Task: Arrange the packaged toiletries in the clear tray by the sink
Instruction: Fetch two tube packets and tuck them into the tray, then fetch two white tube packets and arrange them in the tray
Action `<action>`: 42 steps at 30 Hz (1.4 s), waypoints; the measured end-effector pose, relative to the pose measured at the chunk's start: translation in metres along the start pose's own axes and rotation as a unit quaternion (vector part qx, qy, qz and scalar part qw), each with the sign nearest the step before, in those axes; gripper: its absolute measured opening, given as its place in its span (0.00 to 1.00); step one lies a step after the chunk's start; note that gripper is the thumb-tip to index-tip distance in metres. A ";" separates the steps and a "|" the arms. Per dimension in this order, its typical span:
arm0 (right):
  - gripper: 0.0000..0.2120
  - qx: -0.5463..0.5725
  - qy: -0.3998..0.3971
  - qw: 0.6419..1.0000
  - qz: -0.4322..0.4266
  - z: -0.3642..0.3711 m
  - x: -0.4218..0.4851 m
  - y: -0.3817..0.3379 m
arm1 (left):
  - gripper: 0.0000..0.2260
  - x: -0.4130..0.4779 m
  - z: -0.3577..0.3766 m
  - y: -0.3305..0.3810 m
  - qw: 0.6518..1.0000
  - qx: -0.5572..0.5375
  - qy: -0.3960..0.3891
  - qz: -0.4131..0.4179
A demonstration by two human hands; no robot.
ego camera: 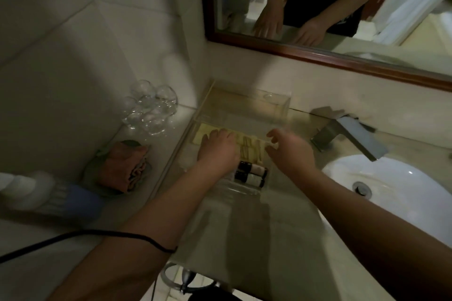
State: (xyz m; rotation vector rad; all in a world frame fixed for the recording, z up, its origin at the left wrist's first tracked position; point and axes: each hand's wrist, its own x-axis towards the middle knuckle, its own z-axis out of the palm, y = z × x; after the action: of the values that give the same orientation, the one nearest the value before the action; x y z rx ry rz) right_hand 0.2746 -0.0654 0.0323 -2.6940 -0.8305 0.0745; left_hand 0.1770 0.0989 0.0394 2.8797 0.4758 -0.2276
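Note:
A clear tray [281,105] sits on the counter against the wall, left of the sink. Pale yellow packaged toiletries [249,148] lie in a row across its middle section, and two small dark-capped bottles [252,173] lie in its near section. My left hand [219,150] lies palm down on the left packets, fingers spread over them. Over the tray's right edge is my right hand [292,148], with its fingers curled at the end of the packet row; the blur hides whether it pinches one.
Several clear glasses [149,109] stand at the back left corner. A folded pink cloth [123,166] rests on a dish beside them. A metal faucet [349,134] and white basin [391,188] are to the right. A mirror [318,7] hangs above. A black cord [73,237] crosses my left forearm.

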 end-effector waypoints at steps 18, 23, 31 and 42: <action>0.26 -0.011 0.060 0.964 0.258 -0.169 -0.292 0.354 | 0.20 -0.092 0.073 0.438 0.959 -0.071 -0.038 0.272; 0.28 -0.012 0.064 0.934 0.351 -0.189 -0.354 0.428 | 0.21 -0.093 0.103 0.521 0.937 -0.042 -0.105 0.331; 0.26 -0.009 0.044 0.869 0.494 -0.198 -0.410 0.515 | 0.20 -0.079 0.144 0.625 0.896 -0.022 -0.154 0.416; 0.22 0.036 -0.015 0.871 0.490 -0.187 -0.423 0.588 | 0.18 -0.078 0.184 0.707 0.864 0.050 -0.165 0.472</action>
State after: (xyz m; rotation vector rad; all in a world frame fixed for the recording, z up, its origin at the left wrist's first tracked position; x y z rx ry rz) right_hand 0.2670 -0.8128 0.0046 -2.7421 0.5930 0.3608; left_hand 0.3180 -0.6217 0.0062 2.6914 -1.0122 -0.5470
